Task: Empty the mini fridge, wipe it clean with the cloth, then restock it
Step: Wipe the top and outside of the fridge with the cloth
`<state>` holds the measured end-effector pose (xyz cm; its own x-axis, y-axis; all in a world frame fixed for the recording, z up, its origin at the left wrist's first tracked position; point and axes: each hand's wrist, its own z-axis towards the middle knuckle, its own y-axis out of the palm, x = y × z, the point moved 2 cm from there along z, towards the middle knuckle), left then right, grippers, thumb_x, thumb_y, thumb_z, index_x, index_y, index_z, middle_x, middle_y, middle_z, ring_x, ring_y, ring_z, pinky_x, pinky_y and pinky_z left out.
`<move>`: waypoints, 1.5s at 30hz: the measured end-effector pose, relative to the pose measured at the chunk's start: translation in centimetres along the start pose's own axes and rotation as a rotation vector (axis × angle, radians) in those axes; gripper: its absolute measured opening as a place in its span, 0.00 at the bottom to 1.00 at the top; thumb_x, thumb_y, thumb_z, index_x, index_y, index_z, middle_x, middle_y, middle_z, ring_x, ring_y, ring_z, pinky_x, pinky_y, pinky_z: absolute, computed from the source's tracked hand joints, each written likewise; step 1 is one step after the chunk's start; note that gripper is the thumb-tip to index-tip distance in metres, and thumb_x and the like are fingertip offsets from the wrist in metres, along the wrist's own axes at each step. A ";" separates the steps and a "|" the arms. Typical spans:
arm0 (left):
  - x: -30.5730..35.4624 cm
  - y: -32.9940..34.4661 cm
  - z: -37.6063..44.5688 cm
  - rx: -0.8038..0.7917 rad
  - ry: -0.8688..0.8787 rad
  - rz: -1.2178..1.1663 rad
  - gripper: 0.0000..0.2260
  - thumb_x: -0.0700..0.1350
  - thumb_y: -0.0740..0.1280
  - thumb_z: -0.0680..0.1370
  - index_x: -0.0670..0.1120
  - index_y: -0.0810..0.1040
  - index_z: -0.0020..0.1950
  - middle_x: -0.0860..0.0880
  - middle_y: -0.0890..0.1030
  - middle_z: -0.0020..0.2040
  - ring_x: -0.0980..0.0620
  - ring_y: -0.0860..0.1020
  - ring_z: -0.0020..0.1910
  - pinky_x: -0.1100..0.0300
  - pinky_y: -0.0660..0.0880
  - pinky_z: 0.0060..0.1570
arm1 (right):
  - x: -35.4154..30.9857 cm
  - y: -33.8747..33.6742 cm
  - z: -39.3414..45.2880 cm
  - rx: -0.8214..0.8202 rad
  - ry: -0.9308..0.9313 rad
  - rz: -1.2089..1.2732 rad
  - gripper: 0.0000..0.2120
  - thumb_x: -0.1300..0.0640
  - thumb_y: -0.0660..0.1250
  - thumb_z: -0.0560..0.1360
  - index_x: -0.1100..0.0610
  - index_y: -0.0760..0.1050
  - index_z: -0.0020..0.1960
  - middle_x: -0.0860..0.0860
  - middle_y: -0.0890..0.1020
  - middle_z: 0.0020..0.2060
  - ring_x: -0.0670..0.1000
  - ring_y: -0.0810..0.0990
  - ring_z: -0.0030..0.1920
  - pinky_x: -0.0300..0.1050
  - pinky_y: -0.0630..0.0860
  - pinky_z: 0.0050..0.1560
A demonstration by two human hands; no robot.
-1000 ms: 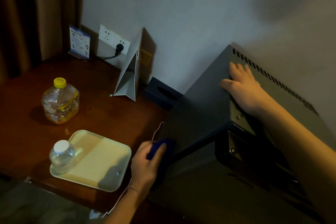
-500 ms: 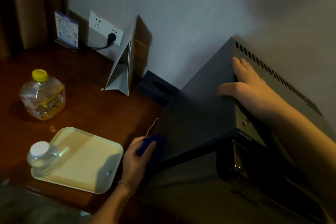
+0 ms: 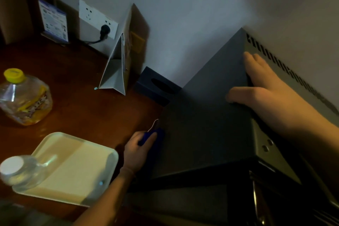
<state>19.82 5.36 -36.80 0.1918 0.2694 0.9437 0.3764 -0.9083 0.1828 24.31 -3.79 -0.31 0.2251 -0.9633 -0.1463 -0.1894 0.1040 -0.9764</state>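
Observation:
The dark grey mini fridge (image 3: pixel 205 121) fills the right half of the view, seen from above its left side. My left hand (image 3: pixel 136 149) grips a blue cloth (image 3: pixel 153 137) and holds it against the fridge's left side wall near the bottom. My right hand (image 3: pixel 264 90) lies flat on the fridge's top edge, thumb hanging over the side. A yellow-capped bottle (image 3: pixel 23 97) stands on the wooden table (image 3: pixel 88 108). A clear white-capped bottle (image 3: pixel 19 170) stands on the cream tray (image 3: pixel 73 169).
A folded white card stand (image 3: pixel 117 71) and a dark blue tissue box (image 3: pixel 157 86) sit against the wall. A wall socket with a black plug (image 3: pixel 104 30) and a small blue sign (image 3: pixel 53 21) are behind them.
The view has shifted right and closer. My left hand with the cloth moved slightly up along the fridge's side. My right hand slid a little further back on the top.

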 end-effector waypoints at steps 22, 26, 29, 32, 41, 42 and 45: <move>2.9 7.7 20.4 0.033 -0.199 0.155 0.31 0.71 0.63 0.73 0.51 0.76 0.66 0.47 0.79 0.59 0.47 0.78 0.54 0.48 0.75 0.59 | 0.5 -0.1 0.5 -0.071 -0.006 -0.029 0.51 0.38 0.56 0.61 0.35 0.30 0.76 0.31 0.29 0.73 0.31 0.27 0.72 0.40 0.33 0.75; 5.0 7.5 17.7 0.000 -0.109 0.154 0.19 0.67 0.63 0.77 0.51 0.76 0.45 0.47 0.78 0.44 0.51 0.76 0.40 0.54 0.72 0.42 | 0.3 0.0 0.4 -0.085 -0.012 -0.049 0.50 0.38 0.54 0.62 0.37 0.30 0.77 0.34 0.29 0.74 0.35 0.27 0.73 0.43 0.33 0.76; 7.4 6.7 13.6 -0.045 0.004 0.149 0.18 0.63 0.63 0.79 0.49 0.76 0.43 0.47 0.77 0.43 0.52 0.75 0.38 0.57 0.69 0.40 | 0.4 0.0 0.4 -0.052 -0.025 -0.070 0.46 0.38 0.52 0.68 0.41 0.31 0.79 0.39 0.31 0.77 0.38 0.29 0.75 0.47 0.33 0.77; 8.9 4.9 8.1 -0.067 0.071 0.099 0.17 0.62 0.63 0.77 0.49 0.78 0.47 0.48 0.79 0.45 0.52 0.79 0.39 0.56 0.73 0.41 | 0.8 0.2 0.5 0.005 -0.052 -0.050 0.36 0.42 0.51 0.79 0.45 0.35 0.81 0.44 0.35 0.79 0.43 0.32 0.78 0.50 0.35 0.78; 12.8 1.4 -6.9 -0.027 0.144 -0.106 0.15 0.62 0.69 0.70 0.52 0.83 0.45 0.46 0.82 0.50 0.51 0.82 0.46 0.58 0.76 0.44 | 1.6 0.6 0.3 0.107 -0.098 -0.070 0.32 0.48 0.51 0.83 0.55 0.45 0.82 0.53 0.45 0.82 0.52 0.42 0.81 0.57 0.44 0.78; 13.4 1.3 -7.9 -0.038 0.163 -0.116 0.14 0.61 0.68 0.70 0.53 0.84 0.45 0.45 0.82 0.50 0.49 0.81 0.46 0.57 0.75 0.44 | 1.7 0.6 0.0 0.103 -0.100 -0.064 0.31 0.47 0.50 0.83 0.55 0.45 0.82 0.53 0.45 0.82 0.52 0.42 0.81 0.56 0.44 0.78; 15.3 0.9 -10.6 -0.064 0.226 -0.135 0.14 0.61 0.69 0.71 0.53 0.84 0.45 0.47 0.81 0.50 0.48 0.81 0.48 0.50 0.76 0.51 | 2.2 0.5 -1.6 0.080 -0.107 -0.041 0.30 0.43 0.47 0.85 0.53 0.46 0.82 0.51 0.45 0.82 0.51 0.43 0.81 0.55 0.43 0.78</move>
<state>13.48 5.21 -19.30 -0.0659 0.3177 0.9459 0.3249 -0.8895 0.3214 23.19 -6.27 -0.87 0.3326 -0.9357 -0.1177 -0.1018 0.0884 -0.9909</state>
